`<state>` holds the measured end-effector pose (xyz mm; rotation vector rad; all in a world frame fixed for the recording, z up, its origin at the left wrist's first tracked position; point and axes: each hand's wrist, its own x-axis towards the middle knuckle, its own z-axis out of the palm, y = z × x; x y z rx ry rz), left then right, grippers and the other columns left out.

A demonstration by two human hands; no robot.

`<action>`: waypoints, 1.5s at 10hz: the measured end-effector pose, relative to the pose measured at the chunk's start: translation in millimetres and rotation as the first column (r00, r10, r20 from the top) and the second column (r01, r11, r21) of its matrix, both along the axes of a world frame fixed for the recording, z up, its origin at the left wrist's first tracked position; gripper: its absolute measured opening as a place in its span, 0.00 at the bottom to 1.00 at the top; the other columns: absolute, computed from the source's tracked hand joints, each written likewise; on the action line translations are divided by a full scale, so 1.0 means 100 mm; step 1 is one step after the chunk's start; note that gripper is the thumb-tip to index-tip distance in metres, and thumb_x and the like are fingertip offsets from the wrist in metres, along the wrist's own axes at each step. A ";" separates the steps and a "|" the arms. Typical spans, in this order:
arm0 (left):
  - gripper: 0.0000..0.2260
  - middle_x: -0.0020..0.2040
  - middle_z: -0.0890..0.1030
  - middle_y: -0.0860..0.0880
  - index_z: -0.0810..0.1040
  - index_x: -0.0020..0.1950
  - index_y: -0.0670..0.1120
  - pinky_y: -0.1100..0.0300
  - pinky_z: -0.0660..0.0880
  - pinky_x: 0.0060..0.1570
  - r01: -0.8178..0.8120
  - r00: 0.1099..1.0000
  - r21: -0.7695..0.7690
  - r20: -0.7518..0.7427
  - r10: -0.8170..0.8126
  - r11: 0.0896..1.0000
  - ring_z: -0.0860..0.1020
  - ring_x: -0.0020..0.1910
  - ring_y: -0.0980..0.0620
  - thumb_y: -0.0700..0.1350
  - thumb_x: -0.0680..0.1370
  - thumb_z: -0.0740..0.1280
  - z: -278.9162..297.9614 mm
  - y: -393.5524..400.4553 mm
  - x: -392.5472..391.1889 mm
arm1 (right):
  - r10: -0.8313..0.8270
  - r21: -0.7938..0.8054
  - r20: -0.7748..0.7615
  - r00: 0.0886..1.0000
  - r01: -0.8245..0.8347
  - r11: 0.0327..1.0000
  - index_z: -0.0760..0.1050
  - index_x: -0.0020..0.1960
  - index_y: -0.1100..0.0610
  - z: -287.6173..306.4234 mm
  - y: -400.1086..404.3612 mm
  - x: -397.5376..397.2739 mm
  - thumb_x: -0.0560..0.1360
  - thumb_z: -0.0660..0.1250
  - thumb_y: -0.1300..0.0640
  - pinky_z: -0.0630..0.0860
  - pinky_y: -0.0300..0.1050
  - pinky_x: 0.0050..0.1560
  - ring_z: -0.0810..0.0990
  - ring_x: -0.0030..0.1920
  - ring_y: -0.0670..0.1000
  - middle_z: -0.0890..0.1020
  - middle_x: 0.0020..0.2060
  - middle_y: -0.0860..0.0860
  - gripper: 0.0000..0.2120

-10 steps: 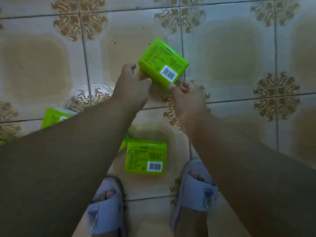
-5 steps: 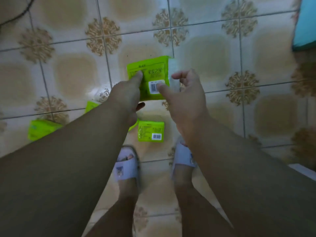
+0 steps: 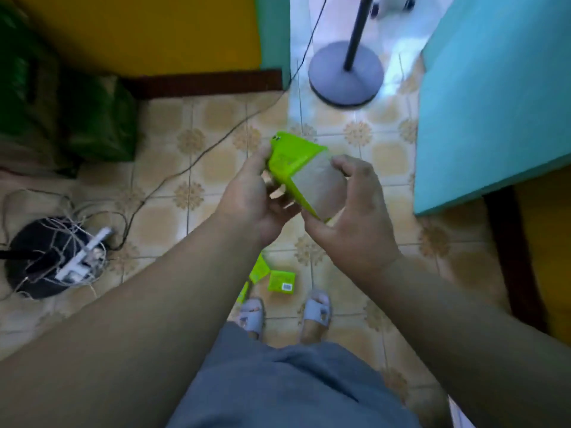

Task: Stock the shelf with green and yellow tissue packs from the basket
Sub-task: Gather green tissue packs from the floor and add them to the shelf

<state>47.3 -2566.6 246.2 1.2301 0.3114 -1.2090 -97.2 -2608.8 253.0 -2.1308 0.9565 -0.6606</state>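
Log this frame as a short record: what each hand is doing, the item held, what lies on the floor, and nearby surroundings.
left hand: grips the held green tissue pack from its left side
right hand: grips the same pack from the right
held green tissue pack: raised above the floor, tilted
floor packs: green, lying just ahead of the slippers
surroundings: round stand base, tiled floor, teal surface at right
shelf, basket: not identifiable

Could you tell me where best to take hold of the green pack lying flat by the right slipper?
Probably pinch the green pack across its two long side edges from above: it lies flat, barcode face up, so only the edges offer purchase.
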 end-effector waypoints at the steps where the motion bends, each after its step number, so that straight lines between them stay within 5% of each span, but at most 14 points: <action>1: 0.27 0.58 0.76 0.35 0.72 0.71 0.39 0.42 0.76 0.61 0.038 0.998 -0.177 0.057 -0.029 0.983 0.75 0.59 0.38 0.54 0.78 0.64 0.53 0.03 0.12 | 0.060 -0.028 0.037 0.998 -0.059 0.998 0.69 0.66 0.61 0.50 0.02 0.11 0.64 0.81 0.53 0.72 0.49 0.61 0.75 0.60 0.55 0.76 0.59 0.54 0.37; 2: 0.23 0.58 0.78 0.36 0.75 0.65 0.39 0.45 0.74 0.63 0.087 0.996 -0.374 0.043 -0.076 0.923 0.78 0.56 0.40 0.53 0.78 0.59 0.88 0.18 0.24 | 0.072 -0.087 0.075 0.995 -0.065 0.994 0.70 0.67 0.56 0.84 0.22 0.24 0.64 0.80 0.46 0.72 0.50 0.62 0.75 0.61 0.53 0.76 0.59 0.51 0.36; 4: 0.20 0.53 0.82 0.38 0.83 0.52 0.41 0.47 0.78 0.56 0.216 0.967 -0.551 0.008 -0.253 0.806 0.82 0.50 0.41 0.54 0.76 0.60 1.19 0.46 0.45 | -0.086 -0.186 0.150 0.985 0.113 0.976 0.72 0.67 0.52 1.20 0.81 0.39 0.68 0.77 0.49 0.68 0.51 0.69 0.69 0.69 0.49 0.71 0.67 0.51 0.30; 5: 0.23 0.56 0.82 0.37 0.86 0.51 0.41 0.42 0.79 0.53 0.280 0.919 -0.624 -0.045 -0.391 0.730 0.82 0.53 0.38 0.58 0.75 0.63 1.31 0.60 0.51 | -0.173 -0.225 0.186 0.967 0.213 0.951 0.70 0.67 0.47 1.27 1.12 0.39 0.66 0.78 0.52 0.67 0.50 0.70 0.65 0.73 0.48 0.67 0.71 0.51 0.32; 6: 0.24 0.55 0.83 0.37 0.86 0.50 0.42 0.40 0.79 0.49 0.340 0.859 -0.649 -0.081 -0.505 0.681 0.83 0.52 0.37 0.60 0.78 0.61 1.43 0.69 0.50 | -0.274 -0.255 0.230 0.934 0.330 0.909 0.68 0.68 0.46 1.33 1.42 0.37 0.66 0.76 0.49 0.65 0.38 0.70 0.63 0.75 0.48 0.65 0.73 0.51 0.33; 7: 0.23 0.58 0.82 0.37 0.82 0.59 0.43 0.39 0.79 0.50 0.372 0.826 -0.642 -0.101 -0.555 0.671 0.82 0.52 0.37 0.60 0.77 0.61 1.57 0.73 0.36 | -0.357 -0.251 0.281 0.891 0.427 0.869 0.64 0.71 0.49 1.41 1.63 0.29 0.67 0.77 0.52 0.63 0.36 0.70 0.63 0.75 0.49 0.65 0.73 0.52 0.36; 8: 0.23 0.58 0.82 0.38 0.81 0.60 0.45 0.41 0.79 0.52 0.470 0.756 -0.621 -0.084 -0.649 0.628 0.82 0.51 0.38 0.60 0.77 0.61 1.72 0.76 0.05 | -0.450 -0.174 0.365 0.815 0.535 0.827 0.60 0.74 0.51 1.54 1.83 0.07 0.69 0.75 0.49 0.66 0.52 0.72 0.63 0.75 0.49 0.65 0.73 0.52 0.39; 9: 0.25 0.50 0.84 0.39 0.86 0.48 0.43 0.44 0.81 0.43 0.551 0.686 -0.616 -0.050 -0.726 0.563 0.84 0.45 0.40 0.60 0.78 0.58 1.92 0.78 -0.31 | -0.523 -0.144 0.402 0.752 0.616 0.775 0.60 0.74 0.50 1.71 1.97 -0.19 0.69 0.74 0.48 0.69 0.58 0.69 0.63 0.75 0.48 0.65 0.74 0.50 0.38; 11: 0.27 0.60 0.81 0.38 0.77 0.67 0.43 0.43 0.77 0.56 0.553 0.658 -0.666 -0.020 -0.753 0.501 0.80 0.57 0.37 0.60 0.78 0.56 2.48 0.87 -1.40 | -0.747 0.012 0.509 0.428 0.864 0.504 0.62 0.71 0.47 2.10 2.30 -0.96 0.67 0.75 0.43 0.75 0.55 0.62 0.73 0.67 0.50 0.71 0.67 0.49 0.37; 12: 0.27 0.59 0.81 0.36 0.79 0.64 0.41 0.37 0.76 0.56 0.519 0.685 -0.701 -0.001 -0.729 0.489 0.81 0.56 0.37 0.60 0.78 0.56 2.72 1.09 -2.18 | -0.792 -0.012 0.537 0.290 0.941 0.337 0.65 0.69 0.49 2.34 2.55 -1.44 0.74 0.66 0.43 0.78 0.51 0.57 0.76 0.61 0.46 0.72 0.62 0.49 0.27; 13: 0.30 0.65 0.77 0.36 0.75 0.69 0.42 0.32 0.69 0.64 0.499 0.680 -0.736 0.006 -0.733 0.458 0.76 0.63 0.34 0.62 0.78 0.58 2.95 1.43 -2.94 | -0.783 -0.010 0.574 0.239 0.959 0.285 0.67 0.71 0.56 2.60 2.81 -1.98 0.76 0.57 0.40 0.73 0.54 0.64 0.73 0.66 0.48 0.72 0.65 0.52 0.29; 14: 0.28 0.65 0.78 0.38 0.75 0.69 0.44 0.34 0.72 0.62 0.502 0.709 -0.734 0.045 -0.704 0.458 0.78 0.62 0.37 0.62 0.78 0.60 3.14 1.78 -3.62 | -0.805 -0.044 0.534 0.259 0.959 0.279 0.64 0.74 0.58 2.83 3.06 -2.54 0.74 0.56 0.34 0.68 0.56 0.69 0.68 0.71 0.50 0.69 0.69 0.52 0.37; 15: 0.28 0.70 0.74 0.42 0.70 0.73 0.45 0.41 0.70 0.68 0.613 0.714 -0.691 0.275 -0.644 0.384 0.74 0.68 0.43 0.62 0.81 0.57 3.27 2.09 -4.18 | -0.820 -0.095 0.520 0.239 0.970 0.223 0.64 0.74 0.56 3.04 3.29 -3.12 0.73 0.59 0.38 0.69 0.55 0.68 0.72 0.68 0.51 0.73 0.66 0.52 0.34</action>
